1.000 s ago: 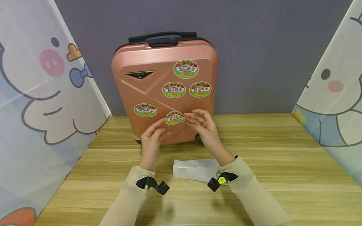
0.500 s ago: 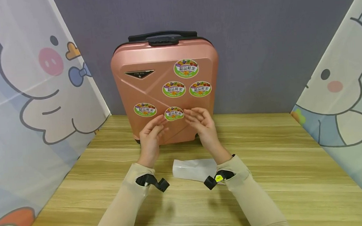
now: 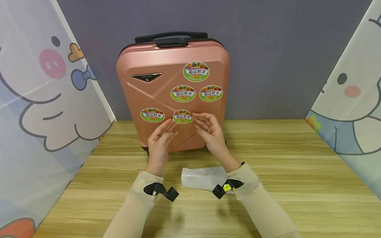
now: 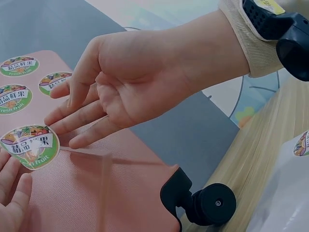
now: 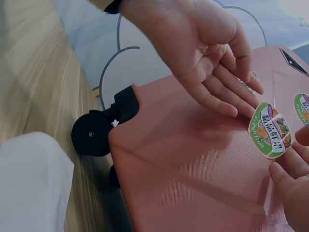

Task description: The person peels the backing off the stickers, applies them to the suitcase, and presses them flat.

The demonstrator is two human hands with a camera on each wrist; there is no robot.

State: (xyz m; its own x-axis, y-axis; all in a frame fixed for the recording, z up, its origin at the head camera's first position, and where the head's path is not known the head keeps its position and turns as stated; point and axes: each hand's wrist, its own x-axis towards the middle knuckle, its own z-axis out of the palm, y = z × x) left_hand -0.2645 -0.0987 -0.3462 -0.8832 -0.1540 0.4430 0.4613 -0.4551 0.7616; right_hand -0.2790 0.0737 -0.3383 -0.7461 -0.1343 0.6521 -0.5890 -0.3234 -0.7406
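In the head view an oval fruit sticker (image 3: pixel 182 116) with a green lower band is in front of the pink suitcase (image 3: pixel 151 134). My left hand (image 3: pixel 160 143) touches its left edge with extended fingertips. At its right edge are the fingertips of my right hand (image 3: pixel 212 134). Neither thumb pinches it. Seen in the left wrist view, the sticker (image 4: pixel 31 147) bows slightly and stands off the shell; the right hand (image 4: pixel 130 79) is at its upper edge. The right wrist view has the same sticker (image 5: pixel 270 130) between the left hand (image 5: pixel 203 53) and right hand (image 5: pixel 294 181).
Several matching stickers are on the suitcase, one at its left (image 3: pixel 152 115) and one near the top right (image 3: pixel 196 72). White backing paper (image 3: pixel 202 178) lies on the wooden table (image 3: pixel 282 201), partly behind the right wrist. A grey panel (image 3: pixel 271 47) stands behind.
Both hands have moved slightly up the suitcase front, bringing the sticker with them. The right wrist has also drifted a little left. The suitcase stays in place.
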